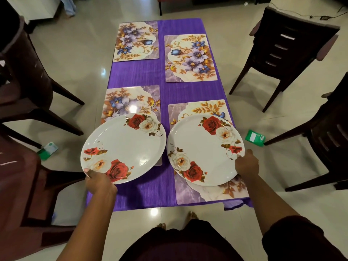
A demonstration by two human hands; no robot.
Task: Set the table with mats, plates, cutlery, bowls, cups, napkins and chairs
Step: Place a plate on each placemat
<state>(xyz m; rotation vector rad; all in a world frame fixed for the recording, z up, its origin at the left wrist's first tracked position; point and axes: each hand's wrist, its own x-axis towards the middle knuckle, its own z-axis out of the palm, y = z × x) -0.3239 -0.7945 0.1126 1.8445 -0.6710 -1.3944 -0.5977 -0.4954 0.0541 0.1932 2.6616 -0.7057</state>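
Here each hand pinches a plate over the purple table, chairs around.

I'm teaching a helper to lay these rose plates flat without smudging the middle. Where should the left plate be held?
By its near rim, coming from the table's near end, as the left hand does now: thumb on top of the left plate edge, fingers likely underneath. The plate is wide, shallow and handleless, so the thin rim is probably the only good grip.

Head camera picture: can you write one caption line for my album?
Each hand, left hand and right hand, holds a rose plate over flowery mats on the purple table.
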